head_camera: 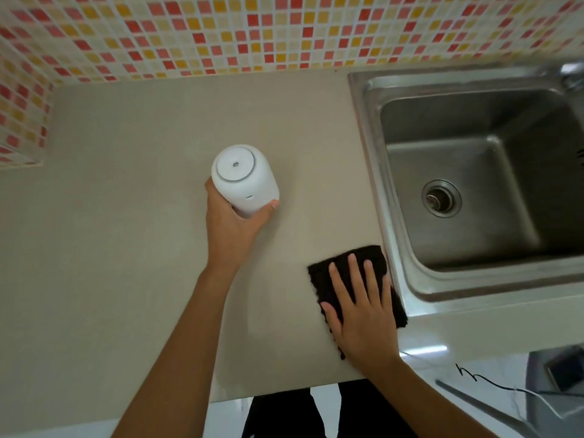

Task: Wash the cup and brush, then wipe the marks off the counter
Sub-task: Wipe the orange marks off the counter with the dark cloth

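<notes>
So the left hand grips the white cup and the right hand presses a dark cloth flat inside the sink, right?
Not quite. In the head view the right hand presses the dark cloth on the counter, beside the sink. The left hand does grip the white cup.

tap [572, 75]: cut off at right edge | white container [245, 180] base: hidden by left hand [232, 222]

Matt beige counter [126, 248], brushed steel sink [474, 172] (dull sheen), nubby dark cloth [354, 263]

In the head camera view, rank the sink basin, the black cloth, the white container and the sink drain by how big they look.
1. sink basin
2. black cloth, partly covered by the right hand
3. white container, gripped by the left hand; lifted or resting, unclear
4. sink drain
</notes>
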### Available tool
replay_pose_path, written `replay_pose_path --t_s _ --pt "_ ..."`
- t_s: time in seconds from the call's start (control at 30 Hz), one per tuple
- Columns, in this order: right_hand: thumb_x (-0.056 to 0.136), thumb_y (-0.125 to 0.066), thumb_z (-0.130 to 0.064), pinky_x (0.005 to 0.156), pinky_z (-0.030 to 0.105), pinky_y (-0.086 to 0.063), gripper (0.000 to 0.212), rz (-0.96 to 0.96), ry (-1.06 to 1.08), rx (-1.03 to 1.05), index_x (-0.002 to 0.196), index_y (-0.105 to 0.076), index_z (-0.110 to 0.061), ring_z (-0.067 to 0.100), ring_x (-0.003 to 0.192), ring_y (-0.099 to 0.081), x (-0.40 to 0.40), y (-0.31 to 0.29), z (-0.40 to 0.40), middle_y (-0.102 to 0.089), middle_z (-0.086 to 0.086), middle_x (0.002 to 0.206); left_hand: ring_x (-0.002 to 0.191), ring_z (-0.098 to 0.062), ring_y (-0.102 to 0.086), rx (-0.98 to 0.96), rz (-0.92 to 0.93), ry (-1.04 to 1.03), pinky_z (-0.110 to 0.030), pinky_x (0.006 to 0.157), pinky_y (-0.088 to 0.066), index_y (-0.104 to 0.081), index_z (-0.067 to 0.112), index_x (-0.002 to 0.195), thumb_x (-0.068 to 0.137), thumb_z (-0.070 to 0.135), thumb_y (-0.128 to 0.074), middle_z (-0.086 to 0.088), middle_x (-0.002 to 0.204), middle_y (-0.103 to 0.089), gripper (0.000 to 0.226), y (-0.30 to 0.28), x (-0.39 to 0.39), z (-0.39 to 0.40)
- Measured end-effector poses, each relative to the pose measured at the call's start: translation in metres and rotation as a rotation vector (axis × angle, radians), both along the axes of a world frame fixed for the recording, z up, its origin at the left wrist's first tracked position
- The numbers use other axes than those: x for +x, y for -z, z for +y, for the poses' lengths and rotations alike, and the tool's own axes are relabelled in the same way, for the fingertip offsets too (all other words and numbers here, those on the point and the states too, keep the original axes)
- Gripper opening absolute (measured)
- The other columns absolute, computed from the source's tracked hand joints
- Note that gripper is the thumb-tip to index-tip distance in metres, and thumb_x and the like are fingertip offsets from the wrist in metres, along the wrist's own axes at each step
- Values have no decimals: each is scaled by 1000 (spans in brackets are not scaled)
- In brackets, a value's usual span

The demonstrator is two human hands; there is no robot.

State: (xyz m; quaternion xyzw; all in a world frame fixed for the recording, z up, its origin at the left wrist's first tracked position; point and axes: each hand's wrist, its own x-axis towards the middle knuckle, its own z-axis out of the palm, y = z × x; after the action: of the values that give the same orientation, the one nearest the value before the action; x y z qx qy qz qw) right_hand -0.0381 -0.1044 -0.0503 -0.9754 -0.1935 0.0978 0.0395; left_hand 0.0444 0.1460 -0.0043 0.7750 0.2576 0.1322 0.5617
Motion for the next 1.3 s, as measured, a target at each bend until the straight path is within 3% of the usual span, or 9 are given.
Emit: replay_pose_path --t_s 0.17,0.37,0.73,0.83,0.9,0.97,1.03,1.13,1.3 --pt "97 -31 -51 116 54 -14 59 -69 124 46 150 -28 -25 35 144 -20 101 8 43 -24 12 157 122 0 -49 20 10 22 -36 104 -46 -29 32 139 64 38 -87 14 136 -48 95 5 -12 -11" --pt "101 -15 -49 118 48 0 60 -23 215 11 153 -5 -22 30 148 -3 195 6 84 -4 9 161 122 -4 -49 64 49 41 -32 102 -46 -30 24 138 64 34 -88 10 136 -47 95 10 -23 -21" --pt "100 -17 -42 117 48 -18 58 -11 126 56 151 -23 -15 29 145 -21 76 2 23 -25 13 156 130 -6 -44 -1 13 206 -35 108 -40 -27 36 140 64 21 -89 13 140 -43 100 7 -37 -17" --pt "100 -12 -51 118 46 -17 61 51 80 104 152 -20 -19 26 146 -15 49 -6 6 -19 9 158 115 -17 -55 5 215 131 -35 102 -44 -22 22 147 66 12 -87 6 126 -49 104 9 -52 -12" --pt "98 -6 -57 119 40 -13 65 97 93 226 151 -23 -23 21 147 -12 52 -17 1 -18 4 159 99 -26 -60 99 320 31 -45 95 -50 -32 14 143 72 11 -82 -4 114 -53 87 11 -76 -15" --pt "101 -21 -50 115 36 -25 56 111 195 418 145 -38 -21 21 141 -31 63 -32 -3 -38 5 151 86 -26 -62 190 294 9 -44 86 -53 -53 13 124 80 5 -71 -6 100 -58 48 4 -99 -32" --pt "101 -42 -29 104 34 -38 41 47 290 524 140 -46 -15 24 124 -49 78 -40 -12 -55 9 135 82 -21 -62 215 261 96 -38 82 -53 -64 13 110 86 1 -62 -4 95 -62 26 -4 -104 -59" --pt "97 -49 -11 102 31 -40 43 37 295 488 140 -45 -13 23 119 -48 98 -45 -25 -53 9 131 85 -15 -61 239 173 342 -29 83 -53 -67 17 106 91 5 -59 2 99 -62 21 -8 -80 -95" --pt "92 -59 -17 95 29 -44 35 123 265 439 127 -57 -15 21 109 -52 123 -41 -41 -48 5 124 120 -22 -44 482 210 456 -30 100 -42 -49 17 136 95 30 -56 -3 131 -50 43 -3 -11 -133"
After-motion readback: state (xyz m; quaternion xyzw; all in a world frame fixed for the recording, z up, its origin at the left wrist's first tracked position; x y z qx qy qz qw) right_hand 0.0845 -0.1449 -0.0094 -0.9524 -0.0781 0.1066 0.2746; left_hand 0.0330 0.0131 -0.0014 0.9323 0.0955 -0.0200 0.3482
